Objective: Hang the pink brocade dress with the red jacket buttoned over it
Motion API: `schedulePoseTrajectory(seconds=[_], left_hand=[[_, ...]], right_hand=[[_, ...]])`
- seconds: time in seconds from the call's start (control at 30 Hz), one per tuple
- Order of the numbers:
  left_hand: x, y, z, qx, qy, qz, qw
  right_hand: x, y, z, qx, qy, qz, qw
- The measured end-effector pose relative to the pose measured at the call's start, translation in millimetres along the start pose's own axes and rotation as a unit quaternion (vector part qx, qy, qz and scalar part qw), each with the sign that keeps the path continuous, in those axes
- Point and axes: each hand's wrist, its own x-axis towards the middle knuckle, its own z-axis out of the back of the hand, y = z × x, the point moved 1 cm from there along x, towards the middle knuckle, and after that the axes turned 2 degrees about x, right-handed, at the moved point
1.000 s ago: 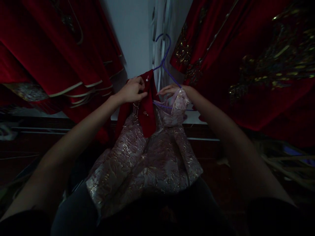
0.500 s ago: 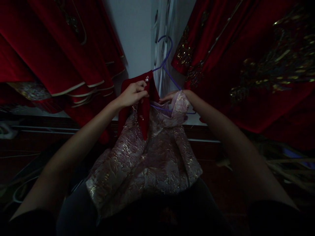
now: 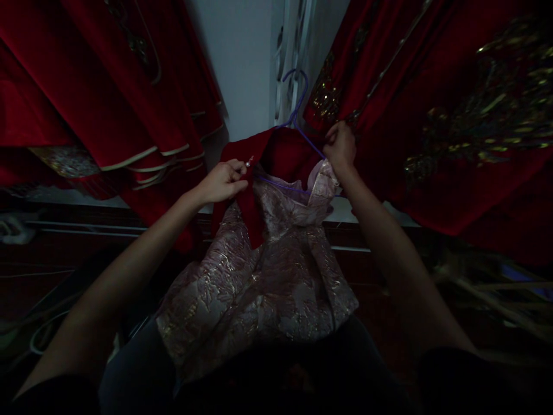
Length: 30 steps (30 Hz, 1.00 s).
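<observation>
A pink-and-gold brocade dress (image 3: 294, 271) hangs on a purple hanger (image 3: 298, 106), its skirt spreading down over my lap. Draped over the hanger's left side and behind its neck is a small red jacket (image 3: 285, 153) with pearl-beaded fastenings. My left hand (image 3: 224, 181) is closed on the jacket's front edge, beside the beads. On the right, my right hand (image 3: 341, 150) pinches the far part of the red jacket near the hanger's arm, just above the dress's shoulder strap. Its fingertips are partly hidden in shadow.
Long red gowns with pale trim (image 3: 129, 158) hang on the left. More red gowns with gold sequins (image 3: 475, 115) hang on the right. Between them is a pale wall (image 3: 242, 63) with a metal upright strip. The light is dim.
My right hand has come out from behind the dress's neckline and moved up and right, drawing the red jacket across behind the hanger. My left hand has moved slightly left and down.
</observation>
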Motion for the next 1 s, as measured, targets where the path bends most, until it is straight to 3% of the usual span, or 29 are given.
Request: schedulePoseTrajectory(seconds=[0.1,0.23,0.4,0.47,0.53,0.63,0.83,0.9,1.0], left_hand=[[2.8,8.6,3.8,0.007,-0.015,0.028,0.999],[21.0,14.4,6.8,0.013,-0.046,0.046,0.998],[55.4,20.7,2.7,0.057,-0.184,0.023,0.981],[68.5,29.6,-6.9,0.062,-0.194,0.04,0.978],[79.0,40.6,-19.2,0.076,-0.164,0.072,0.981],[87.0,53.5,-32.3,0.114,-0.124,0.112,0.979],[78.8,55.9,-32.2,0.107,-0.13,0.113,0.979],[75.5,54.7,-31.5,0.094,-0.15,0.112,0.978],[74.6,55.0,-33.5,0.084,-0.169,0.109,0.976]], right_hand=[[-9.7,3.3,11.2,-0.055,-0.072,0.016,0.996],[-8.5,-3.1,3.0,-0.046,-0.041,0.003,0.998],[-0.7,-17.1,-6.9,-0.056,-0.023,-0.034,0.998],[0.2,-20.2,-9.1,-0.051,-0.004,-0.061,0.997],[1.4,-22.8,-11.0,-0.025,0.028,-0.083,0.996],[3.8,-26.0,-11.4,0.062,0.099,-0.061,0.991],[-5.1,-22.1,1.2,0.191,0.291,-0.031,0.937],[-9.8,-17.2,7.8,0.178,0.271,-0.014,0.946],[-15.6,-9.8,20.8,0.122,0.14,0.034,0.982]])
